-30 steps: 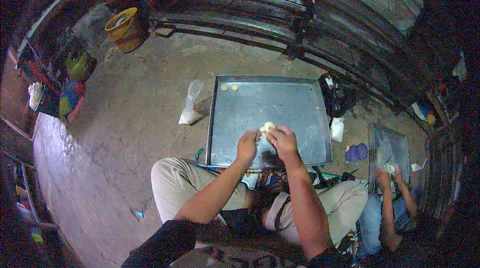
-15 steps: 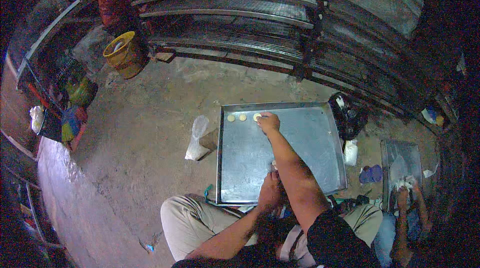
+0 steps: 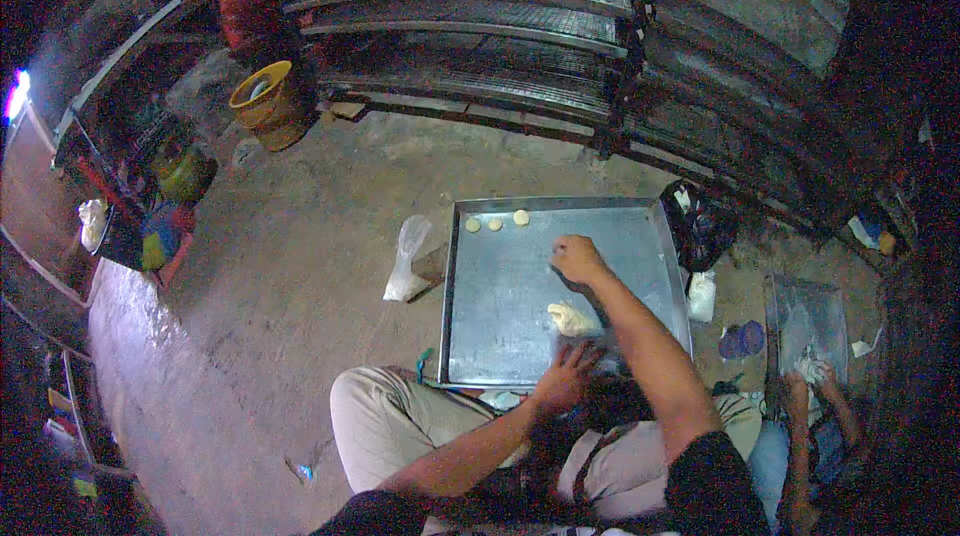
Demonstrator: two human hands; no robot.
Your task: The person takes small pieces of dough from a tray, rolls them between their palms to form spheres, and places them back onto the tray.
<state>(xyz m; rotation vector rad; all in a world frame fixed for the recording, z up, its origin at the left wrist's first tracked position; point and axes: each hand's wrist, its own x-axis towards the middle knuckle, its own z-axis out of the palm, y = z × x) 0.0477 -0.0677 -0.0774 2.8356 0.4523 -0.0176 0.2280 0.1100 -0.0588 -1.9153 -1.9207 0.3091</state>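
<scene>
A large metal tray (image 3: 505, 276) rests before me, over my lap. Three small pale dough rounds sit along its far left: one (image 3: 473, 225), another (image 3: 496, 224) and a third (image 3: 521, 218). My right hand (image 3: 576, 261) is over the middle of the tray, below and right of the rounds, fingers curled; I cannot make out anything in them. A lump of pale dough (image 3: 569, 319) lies nearer me. My left hand (image 3: 574, 369) has its fingers spread just below that lump, at the tray's near edge.
Metal racks (image 3: 460, 26) line the back. A yellow bucket (image 3: 270, 116) stands back left. A clear bag of white stuff (image 3: 405, 276) lies beside the tray; a black bag (image 3: 700, 226) and white package (image 3: 702, 296) are to its right. A co-worker's hands (image 3: 805, 376) work at another tray (image 3: 777, 306).
A third round has joined the two at the back. My right hand has moved from it down and right. My left hand has spread its fingers, and the dough lump now shows on the tray.
</scene>
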